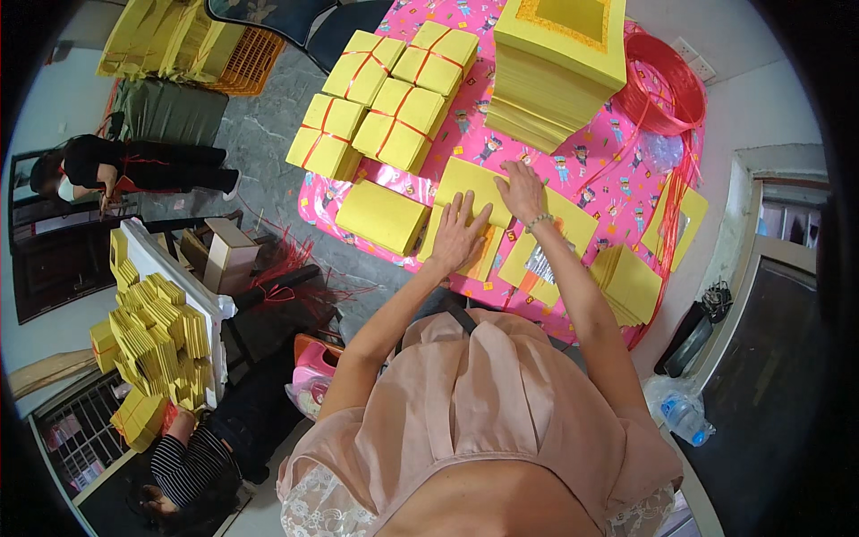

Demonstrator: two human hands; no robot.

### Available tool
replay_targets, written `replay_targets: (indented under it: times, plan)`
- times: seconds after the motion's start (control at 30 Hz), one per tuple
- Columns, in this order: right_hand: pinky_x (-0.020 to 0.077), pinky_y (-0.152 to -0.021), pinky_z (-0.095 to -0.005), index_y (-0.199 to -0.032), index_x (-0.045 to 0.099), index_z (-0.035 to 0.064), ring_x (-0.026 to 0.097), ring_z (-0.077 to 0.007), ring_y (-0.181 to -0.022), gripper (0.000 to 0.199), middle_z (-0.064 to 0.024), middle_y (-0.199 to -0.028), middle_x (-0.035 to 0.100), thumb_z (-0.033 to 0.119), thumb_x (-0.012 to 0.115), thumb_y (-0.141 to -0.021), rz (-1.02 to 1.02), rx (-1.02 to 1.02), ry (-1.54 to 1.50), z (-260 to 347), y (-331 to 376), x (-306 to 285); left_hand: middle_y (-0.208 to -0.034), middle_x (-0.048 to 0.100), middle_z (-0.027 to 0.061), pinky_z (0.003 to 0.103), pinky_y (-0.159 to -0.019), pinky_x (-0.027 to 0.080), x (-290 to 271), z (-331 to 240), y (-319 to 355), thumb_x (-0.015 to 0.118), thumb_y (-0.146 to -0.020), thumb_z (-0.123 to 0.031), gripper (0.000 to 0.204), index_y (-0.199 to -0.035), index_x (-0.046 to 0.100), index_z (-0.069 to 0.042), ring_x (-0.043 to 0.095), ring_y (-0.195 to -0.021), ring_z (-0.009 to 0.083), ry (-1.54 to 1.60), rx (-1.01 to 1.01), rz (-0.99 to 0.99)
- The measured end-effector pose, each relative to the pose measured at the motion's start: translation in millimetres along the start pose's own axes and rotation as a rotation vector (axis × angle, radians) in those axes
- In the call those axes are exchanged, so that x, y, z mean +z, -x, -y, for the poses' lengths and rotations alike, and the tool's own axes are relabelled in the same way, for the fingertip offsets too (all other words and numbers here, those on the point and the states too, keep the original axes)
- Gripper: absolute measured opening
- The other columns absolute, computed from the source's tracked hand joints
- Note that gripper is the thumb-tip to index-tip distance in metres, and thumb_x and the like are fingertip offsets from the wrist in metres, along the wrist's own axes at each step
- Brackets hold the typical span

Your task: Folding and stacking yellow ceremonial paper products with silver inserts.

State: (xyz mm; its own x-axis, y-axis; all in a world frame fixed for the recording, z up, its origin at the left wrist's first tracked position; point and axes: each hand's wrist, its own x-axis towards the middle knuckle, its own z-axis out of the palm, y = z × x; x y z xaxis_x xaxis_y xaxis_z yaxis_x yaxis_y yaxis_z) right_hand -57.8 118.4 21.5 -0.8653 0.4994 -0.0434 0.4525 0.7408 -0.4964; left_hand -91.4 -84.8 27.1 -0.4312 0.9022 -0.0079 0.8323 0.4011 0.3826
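My left hand [459, 234] lies flat with its fingers spread over a sheet of yellow paper [489, 254] that shows an orange patch. Just to the right, my right hand [523, 193] rests palm down, fingers apart, at the edge of a folded yellow piece [472, 182]. Under my right forearm lies another yellow sheet [516, 268] bearing a silver and orange patch. A neat block of yellow paper [380, 216] sits left of my left hand. Neither hand grips anything that I can see.
Bundles tied with red ribbon [400, 125] and a tall paper stack [544, 94] stand farther back on the pink table [455, 125]. A red ribbon coil [632, 100] lies right; a fanned pile [625, 285] is nearer. Two people [134, 166] are at left, one beside a table heaped with bundles [161, 331].
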Motion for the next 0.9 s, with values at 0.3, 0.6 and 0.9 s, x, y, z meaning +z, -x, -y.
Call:
replay_targets:
  times: [0.3, 0.6, 0.9]
  plan:
    - [0.0404, -0.098, -0.0480, -0.123, 0.056, 0.0077, 0.050, -0.0315, -0.120, 0.042, -0.0131, -0.121, 0.058, 0.028, 0.063, -0.087, 0.196, -0.026, -0.028, 15.2, -10.5, 19.7, -0.154, 0.021, 0.0236, 0.054, -0.113, 0.023, 3.6, 0.7, -2.3, 0.068, -0.083, -0.029, 0.078, -0.151, 0.029, -0.022, 0.023, -0.140, 0.0437, -0.014, -0.027, 0.045]
    - [0.0419, -0.096, -0.0467, -0.122, 0.056, 0.0065, 0.053, -0.0336, -0.114, 0.041, -0.0161, -0.118, 0.057, 0.024, 0.063, -0.087, 0.184, -0.046, -0.021, 13.9, -10.6, 19.9, -0.152, 0.023, 0.0245, 0.056, -0.112, 0.022, 5.8, 2.0, -3.8, 0.067, -0.083, -0.031, 0.079, -0.151, 0.029, -0.022, 0.022, -0.140, 0.0446, -0.004, -0.017, 0.025]
    - [0.0424, -0.096, -0.0456, -0.120, 0.056, 0.0062, 0.053, -0.0336, -0.113, 0.039, -0.0161, -0.114, 0.057, 0.021, 0.066, -0.085, 0.129, -0.063, -0.051, 14.1, -8.8, 24.2, -0.149, 0.029, 0.0241, 0.057, -0.113, 0.020, -1.0, -1.9, -0.2, 0.065, -0.081, -0.033, 0.080, -0.151, 0.029, -0.020, 0.021, -0.140, 0.0452, 0.029, -0.032, 0.041]
